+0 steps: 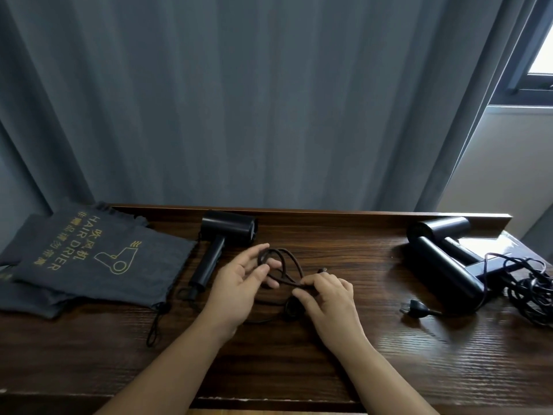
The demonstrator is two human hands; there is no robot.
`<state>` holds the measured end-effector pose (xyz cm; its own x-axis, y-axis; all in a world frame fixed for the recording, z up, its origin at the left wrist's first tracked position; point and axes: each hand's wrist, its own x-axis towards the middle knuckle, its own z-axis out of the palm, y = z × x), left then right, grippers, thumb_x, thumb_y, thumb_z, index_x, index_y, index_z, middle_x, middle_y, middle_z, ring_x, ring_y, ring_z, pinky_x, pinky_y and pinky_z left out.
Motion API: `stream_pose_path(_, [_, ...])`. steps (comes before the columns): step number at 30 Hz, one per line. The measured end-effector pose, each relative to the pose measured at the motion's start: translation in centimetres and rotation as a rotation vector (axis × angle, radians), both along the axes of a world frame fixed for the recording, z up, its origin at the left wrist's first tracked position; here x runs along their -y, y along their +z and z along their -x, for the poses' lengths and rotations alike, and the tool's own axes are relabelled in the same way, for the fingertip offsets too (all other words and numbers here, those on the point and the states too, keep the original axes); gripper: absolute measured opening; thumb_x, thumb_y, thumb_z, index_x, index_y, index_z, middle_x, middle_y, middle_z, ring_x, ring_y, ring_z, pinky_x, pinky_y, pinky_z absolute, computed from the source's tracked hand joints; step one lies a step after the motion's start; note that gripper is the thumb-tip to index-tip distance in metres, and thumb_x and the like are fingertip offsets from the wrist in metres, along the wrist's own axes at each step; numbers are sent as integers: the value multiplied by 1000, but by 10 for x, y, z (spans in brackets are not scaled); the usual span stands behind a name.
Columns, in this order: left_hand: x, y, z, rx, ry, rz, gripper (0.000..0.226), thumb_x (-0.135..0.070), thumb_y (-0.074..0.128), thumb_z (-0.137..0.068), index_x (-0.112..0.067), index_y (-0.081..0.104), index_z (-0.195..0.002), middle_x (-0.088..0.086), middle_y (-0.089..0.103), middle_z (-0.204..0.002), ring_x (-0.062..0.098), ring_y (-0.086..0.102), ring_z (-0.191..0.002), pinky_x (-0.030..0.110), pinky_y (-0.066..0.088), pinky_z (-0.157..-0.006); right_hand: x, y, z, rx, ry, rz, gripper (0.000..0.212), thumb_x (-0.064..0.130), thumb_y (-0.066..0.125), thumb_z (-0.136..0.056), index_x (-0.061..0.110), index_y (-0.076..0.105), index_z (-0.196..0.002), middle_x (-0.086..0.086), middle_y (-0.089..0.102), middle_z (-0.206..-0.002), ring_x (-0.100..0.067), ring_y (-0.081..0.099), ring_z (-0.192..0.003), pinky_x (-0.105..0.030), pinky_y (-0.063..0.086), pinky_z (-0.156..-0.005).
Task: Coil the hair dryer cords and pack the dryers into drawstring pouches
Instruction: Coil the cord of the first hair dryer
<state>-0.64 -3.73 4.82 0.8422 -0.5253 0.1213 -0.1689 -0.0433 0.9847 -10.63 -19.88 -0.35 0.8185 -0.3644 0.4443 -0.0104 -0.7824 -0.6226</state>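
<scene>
A black hair dryer [223, 238] lies at the back middle of the wooden table [269, 363], handle toward me. Its dark cord [288, 265] forms loops between my hands. My left hand [239, 286] has fingers through the loops and holds them. My right hand [326, 298] pinches the cord just right of the loops, above a small coil on the table. Grey drawstring pouches [89, 262] printed "HAIR DRIER" lie stacked at the left. Two more black dryers [443, 256] lie at the right with a tangled cord [529, 289] and a plug [419, 310].
A grey curtain [239, 100] hangs behind the table. A raised wooden lip [329, 211] runs along the table's back edge. A pouch drawstring [157, 322] trails toward me at the left. A window [538, 55] is at the upper right.
</scene>
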Motion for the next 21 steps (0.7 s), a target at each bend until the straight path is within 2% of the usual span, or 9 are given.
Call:
stream_pose_path(2, [-4, 2, -9, -48, 94, 104, 34, -3, 52, -100, -22, 62, -127, -4, 76, -94, 16, 69, -74, 32, 54, -83, 3, -4, -3, -13, -100, 25, 12, 35, 63, -96, 44, 55, -96, 27, 53, -94, 7, 47, -100, -27, 26, -102])
stream_pose_path(5, [-13, 6, -23, -102, 204, 216, 31, -2, 52, -100, -24, 65, -118, -2, 73, -85, 13, 65, -70, 36, 55, -81, 4, -7, -5, -19, -231, 11, 9, 32, 64, -95, 38, 57, -96, 23, 51, -94, 1, 41, -100, -35, 31, -101])
stream_pose_path(7, [-16, 8, -26, -104, 226, 239, 31, -3, 53, -100, -23, 65, -120, -2, 72, -86, 12, 66, -70, 33, 54, -78, 0, -7, -6, 44, -263, 85, 7, 27, 65, -95, 30, 60, -99, 19, 49, -103, -2, 39, -108, -31, 32, -97])
stream_pose_path(9, [-16, 10, -24, -87, 254, 265, 31, -4, 53, -100, -25, 66, -120, -2, 71, -87, 12, 66, -71, 33, 54, -79, -5, -2, -5, 104, -231, 64, 10, 23, 60, -97, 31, 55, -100, 19, 49, -108, 1, 41, -110, -21, 31, -93])
stream_pose_path(11, [-14, 12, -23, -40, 288, 287, 32, -5, 54, -101, -31, 66, -115, -2, 71, -86, 12, 65, -71, 36, 53, -85, -9, 3, -1, 84, -185, -61, 9, 28, 51, -100, 36, 49, -103, 22, 53, -102, 1, 49, -102, -14, 37, -83])
stream_pose_path(13, [-12, 14, -22, 34, 313, 285, 34, -6, 54, -101, -36, 67, -111, -3, 72, -87, 11, 65, -70, 38, 54, -89, -8, 4, 2, 83, -157, -139, 11, 37, 44, -101, 35, 52, -109, 19, 59, -98, -2, 57, -95, -16, 43, -77])
stream_pose_path(16, [-13, 17, -18, 171, 344, 253, 36, -7, 55, -101, -40, 66, -112, -7, 72, -88, 8, 63, -72, 30, 55, -87, -6, 4, 5, 173, -185, -31, 26, 41, 43, -100, 25, 59, -113, 18, 59, -101, 0, 57, -91, -24, 47, -82])
stream_pose_path(19, [-18, 17, -11, 331, 331, 151, 37, -15, 56, -101, -49, 60, -114, -10, 70, -91, 11, 62, -73, 21, 53, -77, -4, 8, 7, 141, -240, 51, 14, 30, 51, -101, 23, 61, -108, 19, 58, -96, 15, 50, -93, -29, 42, -85])
stream_pose_path(21, [-19, 13, -12, 335, 316, 91, 37, -16, 57, -100, -51, 58, -114, -13, 70, -91, 11, 62, -73, 19, 52, -74, 2, 14, 10, 46, -219, 97, 10, 33, 51, -102, 30, 61, -102, 20, 62, -87, 14, 53, -85, -25, 40, -81])
